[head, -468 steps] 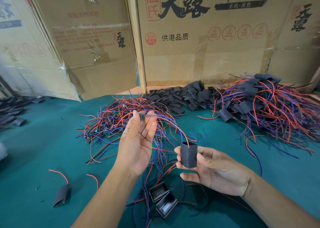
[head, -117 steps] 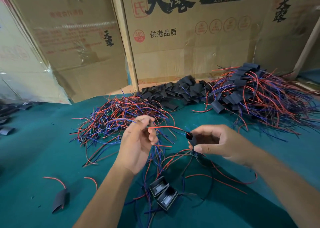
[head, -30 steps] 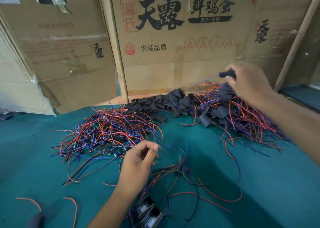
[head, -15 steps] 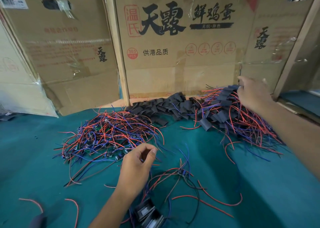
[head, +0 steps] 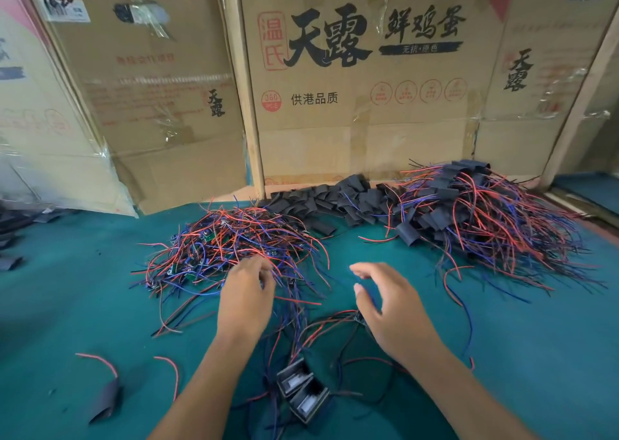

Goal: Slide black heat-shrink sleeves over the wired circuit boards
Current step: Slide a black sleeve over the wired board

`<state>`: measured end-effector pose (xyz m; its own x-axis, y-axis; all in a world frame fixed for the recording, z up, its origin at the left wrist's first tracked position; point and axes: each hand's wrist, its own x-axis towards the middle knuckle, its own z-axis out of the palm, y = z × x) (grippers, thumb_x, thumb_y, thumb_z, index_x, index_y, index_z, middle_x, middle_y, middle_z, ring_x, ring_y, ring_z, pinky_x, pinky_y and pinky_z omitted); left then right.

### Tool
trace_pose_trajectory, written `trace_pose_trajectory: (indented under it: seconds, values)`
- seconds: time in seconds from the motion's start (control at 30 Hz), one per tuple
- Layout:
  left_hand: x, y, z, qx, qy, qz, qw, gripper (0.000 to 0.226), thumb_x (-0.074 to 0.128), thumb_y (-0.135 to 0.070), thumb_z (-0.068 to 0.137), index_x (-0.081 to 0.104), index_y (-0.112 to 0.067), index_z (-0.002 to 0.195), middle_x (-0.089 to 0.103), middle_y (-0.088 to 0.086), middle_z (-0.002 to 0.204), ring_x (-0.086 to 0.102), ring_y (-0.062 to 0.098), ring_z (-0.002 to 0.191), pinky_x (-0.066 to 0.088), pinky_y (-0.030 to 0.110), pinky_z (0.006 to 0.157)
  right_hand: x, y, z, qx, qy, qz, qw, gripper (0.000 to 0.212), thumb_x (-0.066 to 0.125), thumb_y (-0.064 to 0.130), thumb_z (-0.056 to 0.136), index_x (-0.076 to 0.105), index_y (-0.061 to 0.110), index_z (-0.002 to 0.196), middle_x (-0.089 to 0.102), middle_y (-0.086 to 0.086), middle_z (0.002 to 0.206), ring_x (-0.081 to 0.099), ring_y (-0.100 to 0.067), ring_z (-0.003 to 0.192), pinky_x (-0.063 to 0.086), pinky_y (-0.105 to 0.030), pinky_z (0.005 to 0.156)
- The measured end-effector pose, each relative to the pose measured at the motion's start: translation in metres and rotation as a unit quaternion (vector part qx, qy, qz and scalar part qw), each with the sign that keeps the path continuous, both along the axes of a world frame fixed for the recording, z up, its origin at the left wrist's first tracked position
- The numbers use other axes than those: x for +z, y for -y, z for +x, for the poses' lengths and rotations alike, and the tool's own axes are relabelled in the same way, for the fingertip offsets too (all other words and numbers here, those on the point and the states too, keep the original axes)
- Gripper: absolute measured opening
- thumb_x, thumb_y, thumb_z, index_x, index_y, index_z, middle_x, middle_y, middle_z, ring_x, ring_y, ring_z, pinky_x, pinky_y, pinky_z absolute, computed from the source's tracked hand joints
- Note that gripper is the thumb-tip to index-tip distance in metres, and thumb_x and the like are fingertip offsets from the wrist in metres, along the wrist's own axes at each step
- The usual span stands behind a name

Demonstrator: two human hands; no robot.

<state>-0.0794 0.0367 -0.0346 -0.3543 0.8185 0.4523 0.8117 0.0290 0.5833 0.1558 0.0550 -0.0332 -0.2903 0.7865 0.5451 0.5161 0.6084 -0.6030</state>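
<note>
A tangle of red and blue wired circuit boards (head: 234,242) lies on the green table (head: 67,305) at centre left. Behind it runs a heap of loose black heat-shrink sleeves (head: 331,201). To the right is a bigger pile of sleeved boards (head: 485,218) with their wires sticking out. My left hand (head: 246,300) reaches into the near edge of the wire tangle with curled fingers; whether they pinch a wire is hidden. My right hand (head: 385,302) hovers over the table beside it, fingers relaxed and holding nothing.
Taped cardboard boxes (head: 335,121) wall off the back of the table. Two small black open boxes (head: 301,389) with loose wires lie between my forearms. One sleeved piece (head: 107,402) lies at the lower left. More sleeves (head: 10,262) sit at the left edge.
My right hand has come back from the sleeved pile at the far right to the middle, empty. My left hand has moved forward into the edge of the wire tangle.
</note>
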Motion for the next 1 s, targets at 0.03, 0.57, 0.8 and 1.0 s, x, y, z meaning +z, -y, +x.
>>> trace_pose_trajectory:
  seconds: [0.03,0.57,0.8,1.0]
  values:
    - [0.002,0.000,-0.008,0.029,-0.007,0.003,1.000,0.014,0.055,-0.004,0.094,0.066,-0.012,0.092,0.065,0.000,0.093,0.057,0.025,0.088,0.048,0.039,0.076,-0.003,0.000,0.002,-0.002,0.003,-0.002,1.000,0.027,0.060,0.009,0.092,0.063,0.015,0.118,0.063,0.008,0.108,0.057,-0.010,0.105,0.043,-0.029,0.096]
    - [-0.001,0.001,-0.040,0.068,-0.136,-0.144,0.978,0.028,0.068,-0.028,0.090,0.059,-0.023,0.117,0.072,-0.006,0.104,0.053,0.026,0.114,0.036,0.040,0.092,-0.009,-0.008,0.011,-0.024,-0.010,0.004,1.000,0.018,0.060,0.008,0.090,0.065,0.016,0.106,0.063,0.010,0.097,0.058,-0.008,0.095,0.046,-0.025,0.085]
    - [0.046,0.023,-0.022,0.062,-0.104,-0.004,0.993,0.026,0.072,-0.025,0.083,0.061,-0.024,0.107,0.066,-0.013,0.078,0.057,0.023,0.095,0.032,0.040,0.087,-0.010,-0.010,0.014,-0.032,-0.006,-0.031,0.999,0.016,0.057,0.014,0.092,0.065,0.022,0.103,0.062,0.015,0.098,0.056,-0.002,0.095,0.044,-0.022,0.085]
    - [0.078,0.042,-0.008,-0.038,0.051,0.088,0.994,0.025,0.076,-0.019,0.084,0.063,-0.029,0.103,0.067,-0.012,0.078,0.063,0.002,0.078,0.041,0.008,0.069,-0.010,-0.008,0.009,-0.022,-0.002,-0.031,0.999,0.013,0.055,0.019,0.095,0.063,0.027,0.102,0.060,0.018,0.097,0.054,0.002,0.093,0.040,-0.014,0.080]
